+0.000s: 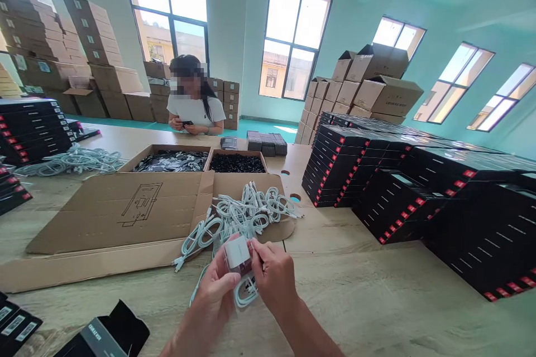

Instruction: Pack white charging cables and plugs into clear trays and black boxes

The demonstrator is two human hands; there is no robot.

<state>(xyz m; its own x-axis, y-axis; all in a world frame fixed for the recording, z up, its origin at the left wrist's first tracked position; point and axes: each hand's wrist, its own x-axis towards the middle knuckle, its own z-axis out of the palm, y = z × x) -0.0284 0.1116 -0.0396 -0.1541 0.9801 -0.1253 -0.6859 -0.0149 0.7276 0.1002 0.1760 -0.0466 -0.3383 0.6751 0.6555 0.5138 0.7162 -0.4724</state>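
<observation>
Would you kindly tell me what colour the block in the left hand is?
The block is white, clearest in the head view.

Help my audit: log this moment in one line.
left hand: holds white block | right hand: at block's edge | beyond: white cables

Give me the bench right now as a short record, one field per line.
left hand: holding a white block
right hand: at the block's right edge, exact grip unclear
beyond hands: pile of white cables, partly over flat cardboard
to the right: stacked black boxes
opposite: seated-height person, holding something small and dark
</observation>
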